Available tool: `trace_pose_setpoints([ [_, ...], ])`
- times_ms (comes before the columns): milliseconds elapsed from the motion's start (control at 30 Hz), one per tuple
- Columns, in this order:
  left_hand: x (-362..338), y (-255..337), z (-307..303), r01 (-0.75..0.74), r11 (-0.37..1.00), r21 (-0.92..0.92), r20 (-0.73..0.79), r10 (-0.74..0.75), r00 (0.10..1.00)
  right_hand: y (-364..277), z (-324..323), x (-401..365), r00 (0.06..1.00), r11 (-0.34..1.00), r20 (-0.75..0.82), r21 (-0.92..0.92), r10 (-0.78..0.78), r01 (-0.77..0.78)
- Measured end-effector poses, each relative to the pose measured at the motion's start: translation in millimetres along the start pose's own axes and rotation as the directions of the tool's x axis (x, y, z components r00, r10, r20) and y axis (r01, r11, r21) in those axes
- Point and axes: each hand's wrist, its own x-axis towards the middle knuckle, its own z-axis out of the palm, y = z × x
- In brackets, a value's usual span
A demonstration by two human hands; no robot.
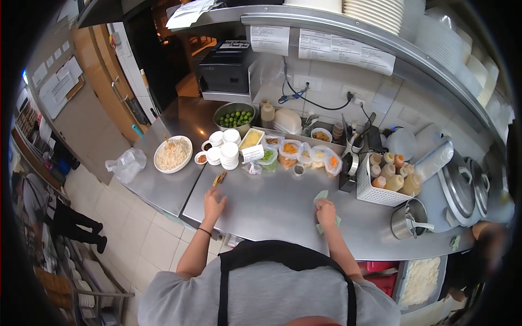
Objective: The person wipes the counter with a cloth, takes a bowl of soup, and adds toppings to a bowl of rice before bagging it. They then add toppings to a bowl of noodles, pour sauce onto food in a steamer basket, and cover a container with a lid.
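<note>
My right hand point(326, 213) is closed on a pale green cloth point(322, 195), pressed against the steel counter point(261, 201); parts of the cloth stick out above and below the fingers. My left hand point(214, 203) is over the counter's front left part with fingers apart and nothing visible in it. Just beyond its fingertips lie a few small brown and yellow stick-like pieces point(219, 178), too small to name. Further back stand stacks of small white dishes point(229, 155) and open plastic bags of chopped food, one with orange pieces point(290, 149).
A bowl of pale shredded food point(173, 154) and a crumpled plastic bag point(126, 164) are at left. Limes point(237, 118) fill a metal bowl behind. At right stand a white basket of squeeze bottles point(387, 176) and a metal pot point(408, 220). Another person point(478, 261) is at the right edge.
</note>
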Motion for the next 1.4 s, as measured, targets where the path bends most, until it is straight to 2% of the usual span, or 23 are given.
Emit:
trace_pose_setpoints([
  [33,-3,-1,2,-0.007,1.0,0.002,0.0,0.007,1.0,-8,5,2,1.0,1.0,-0.006,0.002,0.002,-0.002],
  [100,-11,-5,6,-0.028,0.997,-0.068,0.095,0.034,0.995,-32,17,1,0.98,0.991,0.197,0.129,0.004,-0.03],
  [167,-22,-1,12,-0.044,0.994,-0.097,0.171,0.06,0.983,-61,31,-5,0.965,0.947,0.21,0.308,-0.158,0.088],
  [233,-23,16,20,-0.06,0.99,-0.131,0.249,0.092,0.964,-92,38,-8,0.926,0.896,0.326,0.443,-0.192,0.03],
  [300,-30,53,16,0.227,0.858,-0.461,0.435,-0.005,0.901,-132,23,-1,0.867,0.764,0.406,0.643,-0.291,-0.045],
  [333,-32,75,10,0.228,0.858,-0.46,0.446,0.001,0.895,-146,17,1,0.871,0.767,0.405,0.64,-0.277,-0.053],
  [400,-27,113,-2,0.644,0.38,-0.664,0.689,-0.024,0.725,-164,9,3,0.88,0.679,0.262,0.729,-0.396,0.089],
  [433,-23,112,2,0.649,0.382,-0.658,0.696,-0.019,0.718,-164,8,3,0.884,0.683,0.262,0.726,-0.386,0.082],
  [500,-13,105,11,0.419,0.683,-0.599,0.665,0.131,0.736,-163,5,2,0.9,0.62,0.38,0.765,-0.215,-0.175],
  [533,-7,110,7,0.421,0.682,-0.597,0.668,0.133,0.732,-157,7,3,0.901,0.621,0.38,0.764,-0.21,-0.178],
  [600,6,128,-12,0.242,0.812,-0.531,0.58,0.139,0.803,-139,12,5,0.874,0.821,0.462,0.55,-0.148,-0.152],
  [733,26,147,-44,0.215,0.731,-0.647,0.482,0.174,0.859,-126,2,11,0.867,0.8,0.496,0.538,-0.046,-0.266],
  [800,30,158,-61,0.034,0.848,-0.529,0.426,0.231,0.875,-127,-7,21,0.967,0.825,0.176,0.563,-0.185,0.056],
  [833,30,155,-60,0.023,0.822,-0.569,0.406,0.256,0.878,-131,-12,26,0.966,0.825,0.179,0.563,-0.184,0.053],
  [900,31,159,-64,0.041,0.783,-0.621,0.397,0.269,0.877,-145,-25,34,0.991,0.605,0.043,0.795,-0.126,0.042],
  [933,31,160,-67,0.056,0.741,-0.669,0.385,0.28,0.88,-150,-31,33,0.989,0.601,0.052,0.798,-0.138,0.042],
  [1000,30,153,-61,-0.002,0.764,-0.646,0.33,0.281,0.901,-158,-45,37,0.995,0.677,0.08,0.736,-0.056,-0.021],
  [1033,29,148,-58,-0.06,0.784,-0.618,0.286,0.296,0.911,-163,-51,38,0.989,0.668,0.105,0.744,-0.104,-0.009],
  [1100,27,143,-57,-0.108,0.793,-0.599,0.245,0.31,0.919,-171,-62,38,0.99,0.8,0.128,0.6,-0.063,-0.027],
  [1167,26,145,-71,-0.093,0.832,-0.548,0.232,0.257,0.938,-181,-80,39,0.952,0.89,0.17,0.427,-0.253,0.161],
  [1233,24,137,-81,-0.069,0.862,-0.501,0.242,0.216,0.946,-166,-76,38,0.887,0.968,0.399,0.183,-0.233,0.172],
  [1333,18,111,-78,0.009,0.799,-0.601,0.289,0.207,0.935,-126,-64,28,0.808,0.938,0.477,0.185,-0.346,0.293],
  [1400,11,98,-75,0.221,0.71,-0.669,0.528,0.244,0.814,-110,-63,27,0.742,0.879,0.509,0.418,-0.436,0.231],
])
